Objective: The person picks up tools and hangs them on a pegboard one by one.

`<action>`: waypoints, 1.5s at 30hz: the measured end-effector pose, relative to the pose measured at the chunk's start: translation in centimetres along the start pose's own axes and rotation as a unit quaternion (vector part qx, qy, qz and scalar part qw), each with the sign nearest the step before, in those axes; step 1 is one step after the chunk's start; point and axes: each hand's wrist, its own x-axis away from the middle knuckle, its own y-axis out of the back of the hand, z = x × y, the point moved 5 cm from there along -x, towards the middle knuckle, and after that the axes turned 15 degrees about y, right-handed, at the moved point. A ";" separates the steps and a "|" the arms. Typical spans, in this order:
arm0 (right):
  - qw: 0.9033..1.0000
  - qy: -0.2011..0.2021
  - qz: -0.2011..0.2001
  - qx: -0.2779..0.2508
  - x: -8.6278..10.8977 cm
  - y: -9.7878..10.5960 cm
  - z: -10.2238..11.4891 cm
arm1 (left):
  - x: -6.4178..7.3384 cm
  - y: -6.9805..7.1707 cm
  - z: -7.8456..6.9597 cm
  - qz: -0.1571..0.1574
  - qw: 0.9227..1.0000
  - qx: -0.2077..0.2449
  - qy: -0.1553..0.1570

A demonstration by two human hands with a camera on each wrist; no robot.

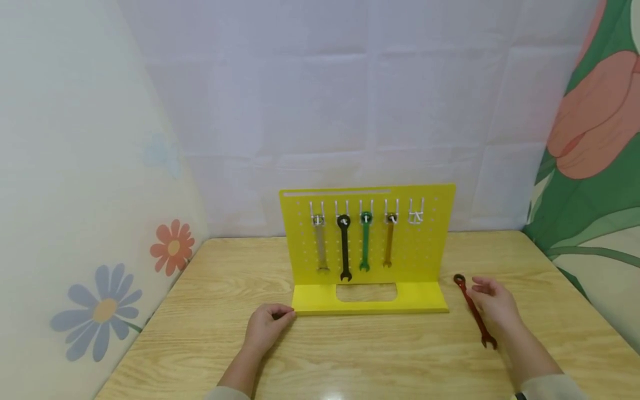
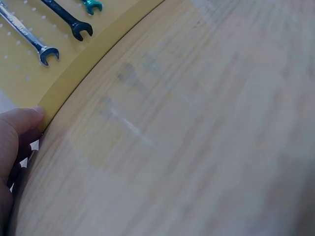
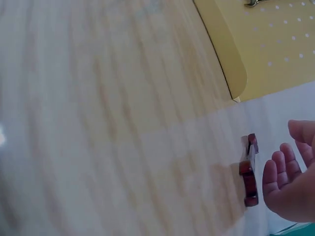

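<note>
A yellow pegboard stand (image 1: 362, 239) holds several wrenches on its hooks: a silver wrench (image 1: 321, 244), a black wrench (image 1: 344, 247), a green wrench (image 1: 365, 241) and a brass-coloured wrench (image 1: 389, 241). At the near left corner of its base, my left hand (image 1: 267, 328) pinches the edge between thumb and fingers. A red wrench (image 1: 475, 311) lies on the table to the right of the stand, ring end away from me. My right hand (image 1: 495, 305) is just right of it, fingers loosely bent and holding nothing. In the right wrist view a small gap separates fingers and red wrench (image 3: 250, 184).
The rightmost hook (image 1: 416, 214) on the pegboard carries no wrench. Under everything is a wood-grain table (image 1: 370, 355). A white cloth (image 1: 320, 111) hangs behind, and flower-patterned panels (image 1: 105, 311) border the sides.
</note>
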 end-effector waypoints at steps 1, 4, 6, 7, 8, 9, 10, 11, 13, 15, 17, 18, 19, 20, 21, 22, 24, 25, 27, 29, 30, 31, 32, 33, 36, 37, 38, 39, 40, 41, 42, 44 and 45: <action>1.000 -0.004 0.001 -0.002 0.0 0.0 -0.3 | 0.0 0.0 0.0 0.000 1.000 0.000 0.000; 1.000 -0.007 0.002 -0.010 -0.2 0.0 -0.9 | -0.1 0.0 0.0 -0.001 1.000 -0.001 0.001; 1.000 -0.003 0.004 0.008 -0.3 0.0 -1.2 | -0.1 0.0 0.0 -0.001 1.000 -0.001 0.002; 1.000 0.000 0.006 0.024 -0.4 0.0 -1.3 | -0.1 0.0 0.0 -0.001 1.000 -0.001 0.002; 0.999 0.004 0.006 0.035 -0.4 0.0 -1.3 | -0.1 0.0 0.0 -0.001 1.000 -0.001 0.003; 0.998 0.005 0.008 0.055 -0.5 0.1 -1.4 | -0.1 0.0 0.0 -0.001 1.000 -0.001 0.003; 0.998 0.007 0.008 0.070 -0.5 0.1 -1.5 | -0.2 0.0 0.0 -0.002 1.000 -0.002 0.002; 0.997 0.008 0.010 0.080 -0.5 0.1 -1.6 | -0.2 0.1 0.0 -0.003 1.000 -0.002 0.002; 0.995 0.011 0.013 0.097 -0.5 0.1 -1.6 | -0.2 0.1 0.0 -0.005 1.000 -0.004 0.000; 0.993 0.015 0.017 0.119 -0.5 0.1 -1.5 | -0.2 0.0 0.0 -0.006 1.000 -0.005 0.000; 0.989 0.022 0.022 0.142 -0.4 0.0 -1.3 | -0.3 0.0 0.1 -0.006 1.000 -0.004 0.001; 0.987 0.026 0.023 0.155 -0.5 0.0 -1.2 | -0.3 -0.1 0.1 -0.006 1.000 -0.002 0.002; 0.985 0.028 0.025 0.168 -0.4 0.0 -1.1 | -0.3 -0.1 0.1 -0.006 1.000 -0.001 0.004; 0.983 0.032 0.027 0.182 -0.4 -0.1 -0.9 | -0.3 -0.1 0.1 -0.006 1.000 0.001 0.005; 0.980 0.033 0.028 0.195 -0.5 -0.2 -0.8 | -0.3 -0.1 0.1 -0.007 1.000 0.000 0.001; 0.978 0.033 0.028 0.206 -0.5 -0.3 -0.7 | -0.3 -0.1 0.1 -0.007 1.000 0.001 0.001; 0.974 0.030 0.026 0.224 -0.5 -0.5 -0.5 | -0.2 0.0 0.1 -0.010 1.000 0.001 0.000; 0.973 0.027 0.024 0.230 -0.6 -0.6 -0.5 | -0.2 0.0 0.1 -0.011 1.000 0.000 -0.001; 0.972 0.017 0.019 0.233 -0.6 -0.8 -0.4 | -0.2 -0.1 0.1 -0.011 1.000 -0.002 -0.003; 0.975 0.004 0.013 0.223 -0.6 -1.0 -0.4 | -0.3 -0.1 0.1 -0.010 1.000 0.000 0.001; 0.976 -0.001 0.009 0.216 -0.6 -1.1 -0.4 | -0.2 -0.1 0.1 -0.009 1.000 0.000 0.000; 0.978 -0.004 0.006 0.210 -0.6 -1.1 -0.4 | -0.3 -0.1 0.1 -0.008 1.000 -0.001 0.000; 0.979 -0.004 0.004 0.205 -0.6 -1.2 -0.4 | -0.3 -0.1 0.1 -0.007 1.000 -0.002 0.000; 0.979 0.000 0.002 0.203 -0.6 -1.2 -0.4 | -0.3 -0.2 0.1 -0.007 1.000 -0.002 0.000; 0.981 0.012 0.001 0.195 -0.6 -1.4 -0.3 | -0.3 -0.2 0.2 -0.007 1.000 -0.003 0.000; 0.981 0.016 0.003 0.195 -0.6 -1.5 -0.2 | -0.3 -0.2 0.2 -0.007 1.000 -0.003 0.000; 0.981 0.018 0.005 0.191 -0.6 -1.5 -0.1 | -0.3 -0.1 0.2 -0.008 1.000 -0.003 0.000; 0.982 0.018 0.007 0.188 -0.6 -1.5 -0.1 | -0.3 -0.1 0.2 -0.007 1.000 -0.003 0.000; 0.983 0.015 0.009 0.184 -0.5 -1.6 -0.1 | -0.3 -0.1 0.2 -0.007 1.000 -0.002 0.000; 0.983 0.014 0.011 0.183 -0.5 -1.5 -0.2 | -0.3 -0.1 0.2 -0.007 1.000 -0.003 -0.001; 0.982 0.015 0.011 0.186 -0.4 -1.5 -0.2 | -0.2 -0.1 0.2 -0.007 1.000 -0.003 -0.001; 0.982 0.015 0.011 0.189 -0.4 -1.4 -0.3 | -0.2 -0.1 0.2 -0.008 1.000 -0.003 -0.002; 0.982 0.017 0.011 0.190 -0.4 -1.3 -0.4 | -0.2 -0.1 0.2 -0.009 1.000 -0.002 -0.002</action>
